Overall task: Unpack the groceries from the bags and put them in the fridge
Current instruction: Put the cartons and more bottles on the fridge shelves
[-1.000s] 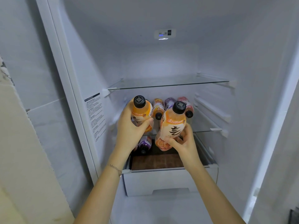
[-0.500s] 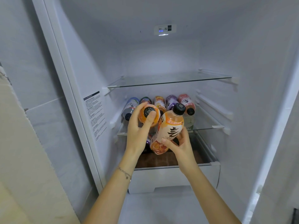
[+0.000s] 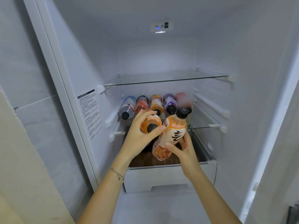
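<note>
Both my hands reach into the open fridge. My left hand (image 3: 139,135) grips an orange drink bottle (image 3: 151,124) tipped flat, its black cap facing me, at the front of the lower glass shelf (image 3: 203,126). My right hand (image 3: 182,148) holds a second orange bottle (image 3: 172,135) by its lower half, nearly upright and leaning right, black cap on top. Several bottles (image 3: 156,103) lie side by side on that shelf with caps toward me: a blue-white one (image 3: 127,106), red, orange, purple and pink.
An upper glass shelf (image 3: 169,79) spans the fridge above the bottles. Below the hands a white drawer (image 3: 169,178) stands pulled out, showing a dark inside. The fridge's left wall carries a printed label (image 3: 89,113). A light and control panel (image 3: 161,27) sit on the ceiling.
My left hand has tipped its orange bottle from upright to lying flat and moved it in toward the lower shelf. My right hand's bottle has stayed nearly upright, shifting slightly.
</note>
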A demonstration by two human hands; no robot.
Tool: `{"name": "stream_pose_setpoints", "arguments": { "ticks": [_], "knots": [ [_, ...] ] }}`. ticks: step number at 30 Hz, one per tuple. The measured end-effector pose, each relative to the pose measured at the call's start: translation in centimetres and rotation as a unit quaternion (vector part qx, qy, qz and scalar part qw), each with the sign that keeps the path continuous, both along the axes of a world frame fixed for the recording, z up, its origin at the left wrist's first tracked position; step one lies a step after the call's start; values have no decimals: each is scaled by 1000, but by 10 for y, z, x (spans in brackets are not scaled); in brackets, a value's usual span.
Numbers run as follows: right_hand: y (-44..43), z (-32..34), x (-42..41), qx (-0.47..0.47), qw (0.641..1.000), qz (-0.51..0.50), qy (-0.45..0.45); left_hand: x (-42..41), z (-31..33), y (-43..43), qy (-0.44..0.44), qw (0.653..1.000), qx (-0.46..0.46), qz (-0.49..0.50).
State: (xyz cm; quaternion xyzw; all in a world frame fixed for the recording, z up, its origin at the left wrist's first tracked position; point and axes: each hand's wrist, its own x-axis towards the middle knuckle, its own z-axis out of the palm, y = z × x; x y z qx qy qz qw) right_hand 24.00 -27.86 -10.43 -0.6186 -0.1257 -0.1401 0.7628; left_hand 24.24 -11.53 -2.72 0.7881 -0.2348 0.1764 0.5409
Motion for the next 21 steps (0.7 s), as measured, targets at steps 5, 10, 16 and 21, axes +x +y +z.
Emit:
{"name": "stream_pose_setpoints", "arguments": {
  "ticks": [5,10,16,21],
  "knots": [
    [-4,-7,-1,-1,1000,4,6,3,-12,1,-68,997,34,27],
    [-5,-5,5,3,1000,1,11,3,-20,0,-102,994,32,37],
    [-3,2,6,0,1000,8,-6,23,-5,2,-131,989,32,57],
    [-11,-4,7,6,1000,2,10,49,5,9,-129,987,4,97]
  ]
}}
